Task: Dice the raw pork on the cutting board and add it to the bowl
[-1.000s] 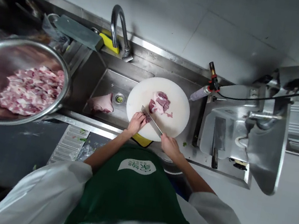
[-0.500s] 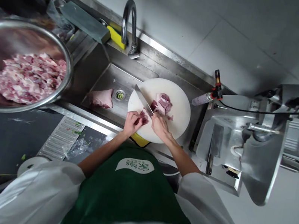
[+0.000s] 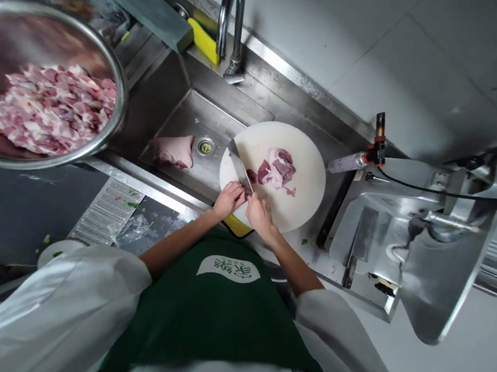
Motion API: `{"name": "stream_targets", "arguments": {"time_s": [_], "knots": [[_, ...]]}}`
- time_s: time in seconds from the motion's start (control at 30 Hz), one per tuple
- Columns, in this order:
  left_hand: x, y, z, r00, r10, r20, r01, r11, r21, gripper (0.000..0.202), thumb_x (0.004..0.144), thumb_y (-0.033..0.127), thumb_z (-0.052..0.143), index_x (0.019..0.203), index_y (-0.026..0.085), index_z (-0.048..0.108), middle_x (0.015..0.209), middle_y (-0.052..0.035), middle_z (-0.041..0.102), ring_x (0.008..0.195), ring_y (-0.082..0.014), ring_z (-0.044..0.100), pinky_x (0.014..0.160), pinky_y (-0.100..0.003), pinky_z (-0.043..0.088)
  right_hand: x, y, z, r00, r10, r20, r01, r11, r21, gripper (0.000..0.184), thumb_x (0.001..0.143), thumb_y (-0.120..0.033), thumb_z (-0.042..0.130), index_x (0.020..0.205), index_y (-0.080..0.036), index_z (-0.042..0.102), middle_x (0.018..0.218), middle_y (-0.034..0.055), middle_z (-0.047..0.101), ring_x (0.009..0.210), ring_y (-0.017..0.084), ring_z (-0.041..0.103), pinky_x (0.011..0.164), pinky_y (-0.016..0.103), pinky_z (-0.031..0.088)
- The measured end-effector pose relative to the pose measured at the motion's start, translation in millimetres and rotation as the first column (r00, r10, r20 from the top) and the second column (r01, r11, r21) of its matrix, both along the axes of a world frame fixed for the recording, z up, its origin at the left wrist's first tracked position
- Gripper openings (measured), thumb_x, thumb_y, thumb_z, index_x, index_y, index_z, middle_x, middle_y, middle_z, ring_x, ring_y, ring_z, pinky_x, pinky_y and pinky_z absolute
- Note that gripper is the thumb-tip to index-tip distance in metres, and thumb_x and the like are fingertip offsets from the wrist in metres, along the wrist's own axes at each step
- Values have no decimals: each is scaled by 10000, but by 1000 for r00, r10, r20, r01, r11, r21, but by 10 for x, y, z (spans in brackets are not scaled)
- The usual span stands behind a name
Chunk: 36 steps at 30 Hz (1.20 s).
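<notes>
On the round white cutting board [image 3: 304, 204], my right hand [image 3: 261, 214] is closed round the handle of a kitchen knife [image 3: 241, 167]. Its broad blade points away from me and to the left. My left hand [image 3: 229, 200] is curled at the board's near left edge, fingertips close beside the blade; the piece of meat under them is mostly hidden. A small dark red bit of meat [image 3: 251, 176] lies just right of the blade. Farther right rests a larger chunk of raw meat [image 3: 278, 169] with pale fat and a few scraps.
A slab of meat with skin [image 3: 173, 150] lies in the steel sink [image 3: 223, 106], beside the drain. At left stands a large metal bowl [image 3: 116, 108] of cut meat. A faucet [image 3: 231, 13] rises behind. To the right are a gas torch [image 3: 361, 157] and a metal slicer [image 3: 443, 267].
The view has shifted slightly. My right hand has drawn the knife back towards me, and my hands are closer together. The meat near my left fingers is now mostly covered.
</notes>
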<state>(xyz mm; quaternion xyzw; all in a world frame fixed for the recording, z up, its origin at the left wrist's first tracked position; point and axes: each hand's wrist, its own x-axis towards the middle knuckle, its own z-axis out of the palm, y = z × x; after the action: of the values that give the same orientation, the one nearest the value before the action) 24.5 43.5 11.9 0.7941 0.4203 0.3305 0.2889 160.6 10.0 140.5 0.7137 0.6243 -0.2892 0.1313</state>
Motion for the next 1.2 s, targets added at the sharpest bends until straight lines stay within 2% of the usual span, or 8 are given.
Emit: {"name": "stream_targets", "arguments": {"time_s": [0.17,0.27,0.43,0.57,0.77,0.9,1.07,1.2], "knots": [[-172,-85,128,992,128,13,-128,992,5,115,987,283,550,953,217,639,1016,-95,647,1006,-243,593,920,-429,527,-4,468,88,997,36,-66,-30,995,97,350,1102,-284,330,1338,-109,521,1161,183,731,1107,270,686,932,323,487],[-283,-158,146,954,295,47,-298,953,48,111,994,267,532,962,217,626,1012,-99,643,1017,-245,594,937,-442,503,56,184,240,1000,18,-13,-17,998,66,404,1110,-294,267,1370,-95,503,1124,204,736,1050,293,708,900,351,500],[-221,-183,6,988,149,-39,-147,988,56,134,984,240,517,941,215,641,973,-88,671,1001,-244,600,915,-432,487,52,-549,280,999,34,32,-32,997,-73,390,1109,-275,248,1320,-118,536,1038,186,753,989,284,738,866,348,509],[-136,-184,-88,992,112,-66,-110,993,35,147,976,217,509,934,211,650,963,-92,681,952,-239,602,870,-421,489,29,-800,191,999,-1,40,7,991,-137,338,1101,-249,283,1274,-135,551,1007,167,759,969,273,746,845,339,512],[-181,-119,-74,997,53,-52,-53,999,-2,176,997,243,483,937,210,644,940,-88,663,930,-236,595,880,-417,503,-266,-172,-33,999,-46,1,46,999,-14,350,1094,-240,286,1318,-123,529,1152,184,741,1063,258,718,884,319,508],[-307,-115,9,999,7,-44,-9,1000,-29,166,1013,318,525,1016,213,654,1034,-103,668,1014,-246,608,936,-424,505,-159,223,-121,998,-33,-59,36,998,57,367,1109,-326,312,1326,-133,538,1160,171,741,1094,267,703,916,320,491],[-423,-106,47,988,-132,-76,130,991,-26,187,979,350,620,1107,220,661,1171,-115,648,1157,-269,587,1017,-442,485,326,94,-97,996,-94,-11,94,994,52,371,1106,-346,343,1315,-136,567,1185,170,732,1123,284,687,921,317,478],[-383,-43,23,993,-79,-84,78,997,-7,179,1012,262,510,1062,210,675,1072,-109,652,1055,-257,592,964,-438,494,452,-121,-8,989,-132,61,128,990,60,370,1106,-329,321,1290,-132,574,1146,175,739,1066,293,705,884,327,486]]}}
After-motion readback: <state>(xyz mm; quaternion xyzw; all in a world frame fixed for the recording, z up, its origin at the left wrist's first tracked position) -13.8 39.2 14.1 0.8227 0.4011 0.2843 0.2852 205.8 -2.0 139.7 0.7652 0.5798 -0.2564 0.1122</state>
